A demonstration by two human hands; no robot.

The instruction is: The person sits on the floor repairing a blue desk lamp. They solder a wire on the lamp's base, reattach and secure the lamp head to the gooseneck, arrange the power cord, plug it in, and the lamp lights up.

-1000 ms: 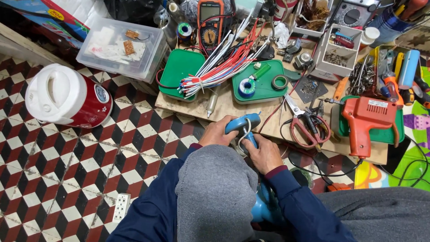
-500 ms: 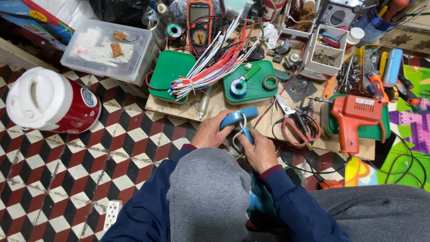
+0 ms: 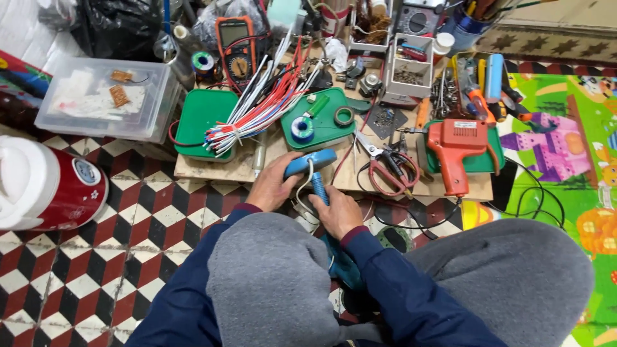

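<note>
Left hand (image 3: 273, 187) and right hand (image 3: 339, 215) both gripping blue plastic handheld tool (image 3: 313, 168); red-handled scissors (image 3: 387, 168) at 3 o'clock.

A low wooden board (image 3: 244, 168) sits on the checkered tile floor (image 3: 96, 257). On the board lie two green trays (image 3: 196, 122), red-handled scissors (image 3: 389, 170) and an orange drill (image 3: 453, 151). A red and white cooker (image 3: 45, 186) and a clear plastic box (image 3: 103, 99) stand on the floor.
</note>
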